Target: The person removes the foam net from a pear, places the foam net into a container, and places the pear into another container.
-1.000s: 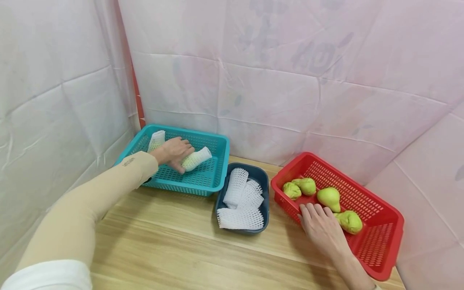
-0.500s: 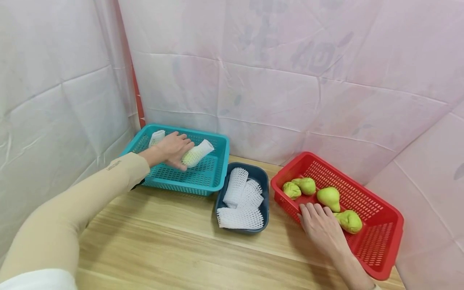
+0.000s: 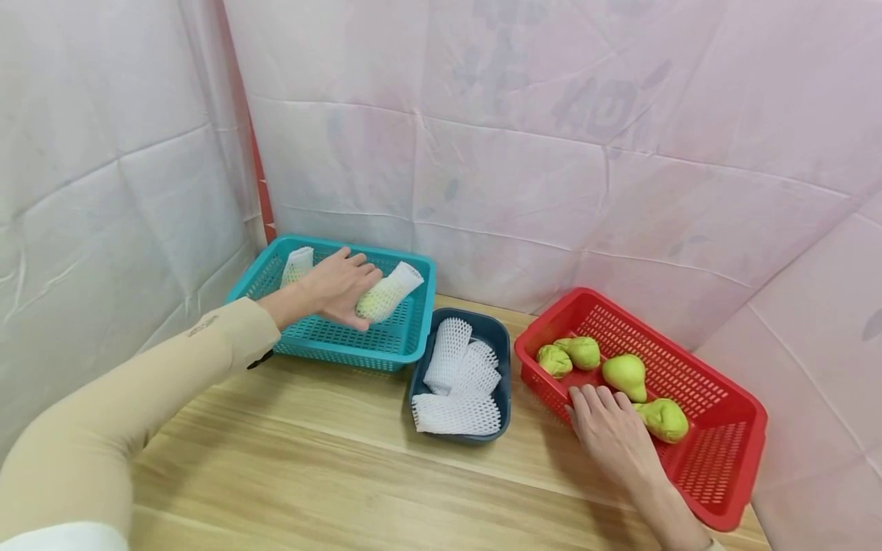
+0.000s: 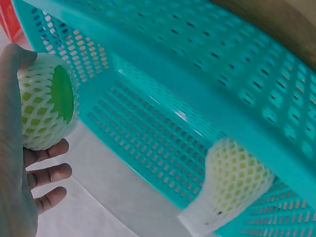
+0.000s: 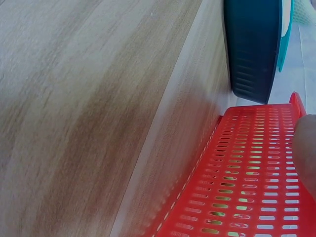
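My left hand [image 3: 341,287] holds a pear in a white foam net [image 3: 389,292] over the teal basket [image 3: 331,353]. In the left wrist view the thumb lies on the netted pear [image 4: 37,108] and the fingers bend beneath it, with green skin showing at one end. Another netted pear [image 4: 237,180] lies in the teal basket; the head view shows its sleeve end [image 3: 298,264] beyond the wrist. My right hand [image 3: 616,440] grips the near rim of the red basket [image 3: 740,459], fingers bent over the edge. Inside are several pears [image 3: 625,375].
Between the baskets stands a dark blue tray [image 3: 506,360] with several white foam nets [image 3: 458,413]. All three containers stand on a wooden table [image 3: 386,490]. A pale cloth [image 3: 496,191] hangs behind and at both sides.
My left hand has shifted slightly to the right with the netted pear, whose sleeve end now points further up and right. The right hand stays on the red basket's rim.
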{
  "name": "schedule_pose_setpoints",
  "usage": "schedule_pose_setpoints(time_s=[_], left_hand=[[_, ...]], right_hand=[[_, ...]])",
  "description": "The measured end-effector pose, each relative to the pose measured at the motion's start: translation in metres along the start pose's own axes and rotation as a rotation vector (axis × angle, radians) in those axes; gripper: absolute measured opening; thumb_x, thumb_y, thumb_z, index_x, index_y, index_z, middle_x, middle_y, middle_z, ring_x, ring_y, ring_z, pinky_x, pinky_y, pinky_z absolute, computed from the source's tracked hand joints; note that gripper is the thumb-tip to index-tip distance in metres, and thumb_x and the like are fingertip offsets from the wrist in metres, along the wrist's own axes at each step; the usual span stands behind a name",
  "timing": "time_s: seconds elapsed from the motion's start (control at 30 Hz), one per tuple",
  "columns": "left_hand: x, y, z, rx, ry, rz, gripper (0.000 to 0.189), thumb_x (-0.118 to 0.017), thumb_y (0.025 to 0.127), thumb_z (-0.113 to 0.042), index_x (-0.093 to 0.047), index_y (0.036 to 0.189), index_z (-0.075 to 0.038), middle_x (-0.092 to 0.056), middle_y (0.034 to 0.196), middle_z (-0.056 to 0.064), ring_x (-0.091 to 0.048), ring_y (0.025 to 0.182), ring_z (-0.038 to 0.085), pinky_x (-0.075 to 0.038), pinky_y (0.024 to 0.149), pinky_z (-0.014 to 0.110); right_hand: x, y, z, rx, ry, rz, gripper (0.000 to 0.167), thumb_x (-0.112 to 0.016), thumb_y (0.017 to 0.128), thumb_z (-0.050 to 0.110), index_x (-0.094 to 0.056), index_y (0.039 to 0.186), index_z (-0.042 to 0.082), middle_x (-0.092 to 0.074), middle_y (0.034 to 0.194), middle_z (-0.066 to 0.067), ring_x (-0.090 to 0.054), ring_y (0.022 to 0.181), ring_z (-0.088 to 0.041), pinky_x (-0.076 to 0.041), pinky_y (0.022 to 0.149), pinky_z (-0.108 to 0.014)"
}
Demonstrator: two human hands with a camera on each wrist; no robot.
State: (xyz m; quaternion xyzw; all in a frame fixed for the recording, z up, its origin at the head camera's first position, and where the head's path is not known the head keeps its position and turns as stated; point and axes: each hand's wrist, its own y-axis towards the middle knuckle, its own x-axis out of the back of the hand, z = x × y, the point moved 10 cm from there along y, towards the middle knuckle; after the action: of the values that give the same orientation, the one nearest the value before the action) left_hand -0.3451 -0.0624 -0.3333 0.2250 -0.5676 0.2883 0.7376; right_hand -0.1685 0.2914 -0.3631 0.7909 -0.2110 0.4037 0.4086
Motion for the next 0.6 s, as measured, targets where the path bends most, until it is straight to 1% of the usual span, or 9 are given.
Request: schedule_pose_setpoints(time_s=[0.17, 0.27, 0.37, 0.43, 0.6], left_hand=[[0.011, -0.003, -0.016, -0.028, 0.012, -0.056, 0.083, -0.068, 0.081, -0.072, -0.059, 0.131, -0.005, -0.070, 0.130, 0.015, -0.063, 0.119, 0.036, -0.049, 0.104, 0.055], [0.017, -0.006, -0.024, -0.040, 0.024, -0.096, 0.081, -0.068, 0.081, -0.071, -0.060, 0.129, -0.006, -0.071, 0.126, 0.013, -0.064, 0.114, 0.035, -0.049, 0.100, 0.052], [0.024, -0.009, -0.032, -0.050, 0.022, -0.145, 0.078, -0.070, 0.080, -0.070, -0.061, 0.125, -0.006, -0.072, 0.121, 0.013, -0.063, 0.108, 0.033, -0.049, 0.094, 0.049], [0.029, -0.012, -0.037, -0.053, 0.012, -0.172, 0.078, -0.071, 0.080, -0.068, -0.062, 0.125, -0.006, -0.072, 0.120, 0.012, -0.063, 0.107, 0.033, -0.049, 0.091, 0.047], [0.037, -0.019, -0.053, -0.069, 0.000, -0.214, 0.081, -0.072, 0.079, -0.069, -0.063, 0.128, -0.006, -0.073, 0.122, 0.012, -0.064, 0.109, 0.032, -0.051, 0.093, 0.048]], right_hand=[[0.003, 0.000, 0.000, 0.011, 0.005, -0.036, 0.050, -0.028, 0.115, 0.029, -0.064, 0.106, -0.005, -0.057, 0.085, -0.014, -0.052, 0.076, -0.033, -0.040, 0.066, -0.044], [0.004, 0.001, 0.001, 0.018, 0.011, -0.061, 0.050, -0.028, 0.116, 0.028, -0.064, 0.105, -0.005, -0.057, 0.084, -0.015, -0.052, 0.075, -0.034, -0.040, 0.065, -0.045], [0.005, 0.001, 0.002, 0.022, 0.011, -0.068, 0.050, -0.028, 0.116, 0.028, -0.064, 0.105, -0.005, -0.057, 0.084, -0.014, -0.051, 0.074, -0.034, -0.040, 0.065, -0.045], [0.004, 0.001, 0.002, 0.024, 0.011, -0.070, 0.050, -0.029, 0.116, 0.028, -0.064, 0.105, -0.005, -0.057, 0.084, -0.015, -0.051, 0.074, -0.034, -0.040, 0.065, -0.044], [0.004, 0.002, 0.001, 0.026, 0.011, -0.070, 0.049, -0.029, 0.116, 0.028, -0.064, 0.105, -0.005, -0.056, 0.084, -0.015, -0.051, 0.074, -0.034, -0.039, 0.064, -0.044]])
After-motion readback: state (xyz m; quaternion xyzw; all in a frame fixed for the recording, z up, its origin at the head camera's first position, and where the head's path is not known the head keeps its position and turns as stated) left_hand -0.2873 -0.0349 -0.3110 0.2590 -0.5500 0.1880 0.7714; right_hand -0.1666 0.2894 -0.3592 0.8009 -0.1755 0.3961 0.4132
